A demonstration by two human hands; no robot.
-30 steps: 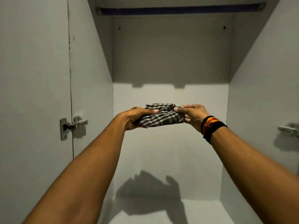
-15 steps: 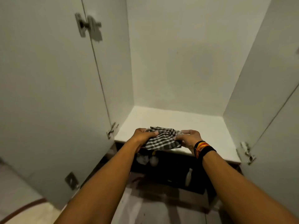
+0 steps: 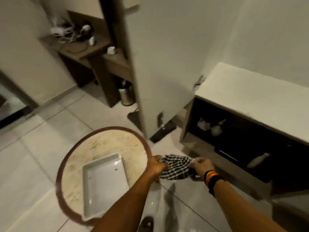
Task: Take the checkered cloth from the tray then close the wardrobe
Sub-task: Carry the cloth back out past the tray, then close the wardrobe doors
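Note:
I hold the folded black-and-white checkered cloth (image 3: 177, 167) between both hands, above the floor just right of the round table. My left hand (image 3: 156, 166) grips its left end and my right hand (image 3: 201, 165), with bands on the wrist, grips its right end. The white rectangular tray (image 3: 103, 183) lies on the round table with nothing in it. The wardrobe's left door (image 3: 158, 64) stands open, edge toward me. The wardrobe's white shelf (image 3: 254, 99) shows at the right.
A round marble-topped table (image 3: 100, 148) with a dark rim stands at lower left. Under the wardrobe shelf a dark compartment (image 3: 242, 141) holds small items. A wooden desk (image 3: 80, 46) with cables and a metal bin (image 3: 126, 95) stand behind the door. Tiled floor lies around.
The cloth, held in both hands, has come out of the wardrobe and down toward the table. My view has swung down and left, bringing the table and tray into sight.

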